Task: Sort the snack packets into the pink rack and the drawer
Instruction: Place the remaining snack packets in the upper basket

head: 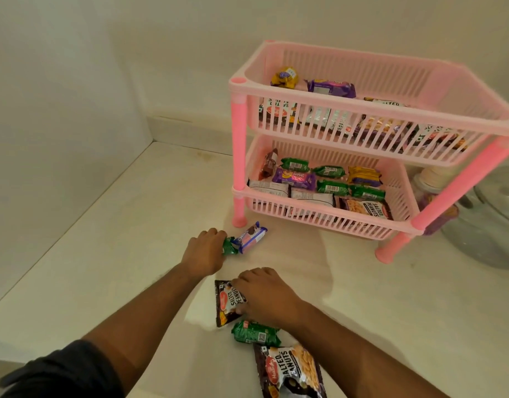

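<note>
pink rack (pixel 385 112): both tiers already hold many packets | worktop (pixel 118 254): five packets left, near | left hand (pixel 203 251): grip closed on green packet (pixel 229 247) beside blue packet (pixel 252 237) | right hand (pixel 266 294): grip pressing peanut packet (pixel 226 304) | drawer: unseen

The pale counter (pixel 391 297) carries the pink rack (pixel 371 116), loose snack packets (pixel 254 331) and a glass lid (pixel 489 225).
</note>
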